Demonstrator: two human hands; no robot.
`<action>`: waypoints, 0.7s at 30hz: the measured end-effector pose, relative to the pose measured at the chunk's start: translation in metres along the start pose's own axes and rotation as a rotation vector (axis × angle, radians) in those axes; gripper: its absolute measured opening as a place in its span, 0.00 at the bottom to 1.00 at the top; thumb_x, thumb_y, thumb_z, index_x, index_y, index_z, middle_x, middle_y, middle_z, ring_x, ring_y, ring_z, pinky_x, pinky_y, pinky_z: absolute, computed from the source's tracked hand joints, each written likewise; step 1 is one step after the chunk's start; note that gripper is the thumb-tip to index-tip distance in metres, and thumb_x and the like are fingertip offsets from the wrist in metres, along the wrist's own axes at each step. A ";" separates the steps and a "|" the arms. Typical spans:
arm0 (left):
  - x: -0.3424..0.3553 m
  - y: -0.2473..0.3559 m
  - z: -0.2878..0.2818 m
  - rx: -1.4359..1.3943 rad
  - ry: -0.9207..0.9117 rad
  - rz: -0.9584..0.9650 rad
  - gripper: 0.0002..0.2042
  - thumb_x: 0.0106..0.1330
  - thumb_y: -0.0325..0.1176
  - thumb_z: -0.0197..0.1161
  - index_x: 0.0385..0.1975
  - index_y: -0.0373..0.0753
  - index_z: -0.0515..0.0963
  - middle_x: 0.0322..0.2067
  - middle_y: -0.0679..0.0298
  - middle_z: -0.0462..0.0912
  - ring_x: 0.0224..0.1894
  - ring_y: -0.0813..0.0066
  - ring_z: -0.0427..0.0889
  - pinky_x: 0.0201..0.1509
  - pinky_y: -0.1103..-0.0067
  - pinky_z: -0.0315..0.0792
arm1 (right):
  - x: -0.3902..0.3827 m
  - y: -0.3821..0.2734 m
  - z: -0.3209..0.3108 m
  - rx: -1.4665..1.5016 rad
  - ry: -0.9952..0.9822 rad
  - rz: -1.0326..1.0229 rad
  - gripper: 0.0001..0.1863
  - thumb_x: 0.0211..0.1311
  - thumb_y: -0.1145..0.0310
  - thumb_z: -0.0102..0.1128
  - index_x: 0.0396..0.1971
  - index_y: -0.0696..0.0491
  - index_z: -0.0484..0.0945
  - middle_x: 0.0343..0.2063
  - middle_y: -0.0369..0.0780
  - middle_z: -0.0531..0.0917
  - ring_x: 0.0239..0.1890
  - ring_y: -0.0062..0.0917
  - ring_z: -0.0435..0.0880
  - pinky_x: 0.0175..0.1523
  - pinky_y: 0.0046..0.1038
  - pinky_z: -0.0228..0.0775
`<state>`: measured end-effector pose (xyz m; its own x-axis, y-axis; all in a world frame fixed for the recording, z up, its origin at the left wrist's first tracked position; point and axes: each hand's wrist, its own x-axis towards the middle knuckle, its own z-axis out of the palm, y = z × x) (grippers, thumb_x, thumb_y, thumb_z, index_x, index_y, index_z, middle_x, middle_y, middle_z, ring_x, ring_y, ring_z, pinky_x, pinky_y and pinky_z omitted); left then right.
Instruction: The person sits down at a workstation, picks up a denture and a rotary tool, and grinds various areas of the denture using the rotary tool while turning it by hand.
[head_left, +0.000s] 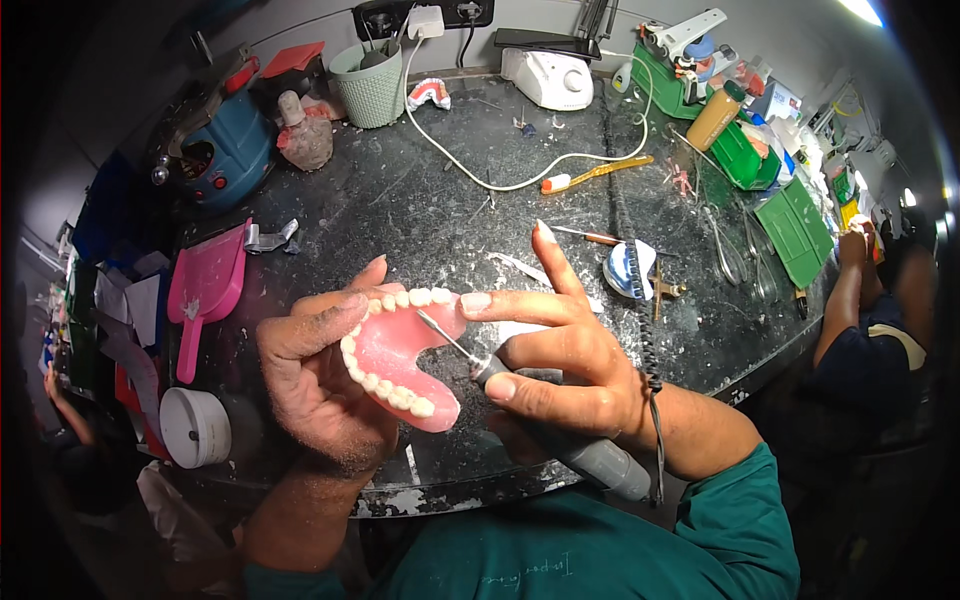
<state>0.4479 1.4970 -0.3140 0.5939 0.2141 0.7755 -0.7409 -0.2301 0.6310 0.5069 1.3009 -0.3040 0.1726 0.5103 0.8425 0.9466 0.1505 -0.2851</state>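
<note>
A pink denture (385,345) with a curved row of white teeth is gripped by my left hand (325,375), its fingers and thumb around the outer side. Pale dust coats that hand. My right hand (575,360) is closed round a dark grey rotary handpiece (560,435), held like a pen. The slim metal bur (440,330) at its tip reaches to the inner side of the denture, near the upper teeth; whether it touches is hard to tell. My right index fingertip rests at the denture's end, and another finger sticks up free.
A coiled cord (640,320) runs from the handpiece across the table (480,130). Farther back are a toothbrush (600,175), a white control box (550,80), and a green cup (370,85). A pink dustpan (210,280) lies left, green trays (745,150) right. Other people sit at both sides.
</note>
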 end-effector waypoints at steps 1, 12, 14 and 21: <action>0.000 -0.001 -0.001 -0.003 0.000 0.002 0.36 0.54 0.58 0.73 0.47 0.34 0.67 0.38 0.58 0.76 0.43 0.69 0.81 0.66 0.55 0.70 | 0.001 -0.001 -0.001 -0.004 -0.001 -0.001 0.15 0.52 0.74 0.68 0.42 0.50 0.80 0.34 0.37 0.77 0.56 0.44 0.80 0.69 0.68 0.43; 0.000 -0.003 -0.006 -0.009 -0.096 0.067 0.36 0.48 0.46 0.79 0.50 0.36 0.65 0.44 0.55 0.78 0.47 0.64 0.83 0.66 0.57 0.70 | 0.001 -0.002 0.001 0.014 0.044 -0.027 0.18 0.50 0.72 0.71 0.44 0.50 0.80 0.35 0.35 0.78 0.55 0.41 0.80 0.69 0.68 0.44; 0.000 -0.002 -0.004 0.004 -0.084 0.057 0.36 0.49 0.50 0.78 0.49 0.36 0.66 0.42 0.56 0.78 0.46 0.66 0.83 0.66 0.56 0.69 | 0.001 -0.002 0.001 0.005 0.034 -0.016 0.18 0.50 0.71 0.71 0.43 0.49 0.81 0.35 0.35 0.78 0.55 0.41 0.80 0.69 0.68 0.44; 0.002 -0.004 -0.004 -0.008 -0.071 0.067 0.38 0.50 0.58 0.75 0.50 0.36 0.66 0.40 0.56 0.79 0.45 0.66 0.82 0.67 0.55 0.68 | 0.002 -0.001 0.000 -0.014 0.037 -0.034 0.19 0.50 0.66 0.73 0.44 0.49 0.81 0.35 0.36 0.78 0.55 0.41 0.81 0.69 0.68 0.43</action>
<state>0.4503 1.5023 -0.3151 0.5636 0.1312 0.8156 -0.7819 -0.2337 0.5779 0.5069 1.3017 -0.3015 0.1502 0.4735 0.8679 0.9558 0.1547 -0.2499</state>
